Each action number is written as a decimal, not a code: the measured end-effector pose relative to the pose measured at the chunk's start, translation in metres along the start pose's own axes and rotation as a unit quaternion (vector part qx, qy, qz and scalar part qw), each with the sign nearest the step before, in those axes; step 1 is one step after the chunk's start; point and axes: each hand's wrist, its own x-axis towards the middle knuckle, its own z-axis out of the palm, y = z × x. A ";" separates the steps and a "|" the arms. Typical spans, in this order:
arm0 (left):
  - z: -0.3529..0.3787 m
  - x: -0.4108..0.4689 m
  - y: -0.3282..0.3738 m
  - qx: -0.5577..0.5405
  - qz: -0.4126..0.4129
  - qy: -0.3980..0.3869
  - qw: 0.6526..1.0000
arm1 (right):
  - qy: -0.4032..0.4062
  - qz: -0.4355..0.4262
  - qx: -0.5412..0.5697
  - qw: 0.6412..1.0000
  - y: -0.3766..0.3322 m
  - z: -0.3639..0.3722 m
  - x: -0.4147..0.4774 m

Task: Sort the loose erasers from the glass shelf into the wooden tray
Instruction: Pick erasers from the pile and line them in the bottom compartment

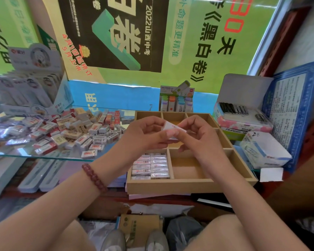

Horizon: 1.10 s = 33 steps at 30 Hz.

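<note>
Your left grip point(145, 134) and right grip point(198, 134) both pinch one white eraser point(174, 127) over the wooden tray point(188, 183), fingers curled, its long axis slanting far-left to near-right. Loose erasers point(71, 131) lie left of the tray.

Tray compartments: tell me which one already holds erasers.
The near-left compartment of the wooden tray: it holds two neat columns of wrapped erasers, while the others, where visible, show bare wood.
</note>
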 end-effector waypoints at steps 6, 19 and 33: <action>-0.003 0.004 -0.002 0.009 0.008 0.007 1.000 | -0.054 -0.031 -0.042 0.997 0.007 -0.011 0.001; 0.002 0.013 -0.009 0.032 0.004 -0.009 0.999 | -0.043 -0.020 -0.161 0.986 0.016 -0.016 0.002; -0.008 0.019 -0.016 0.184 0.033 -0.037 0.982 | -0.092 0.016 -0.193 0.977 0.022 -0.018 0.014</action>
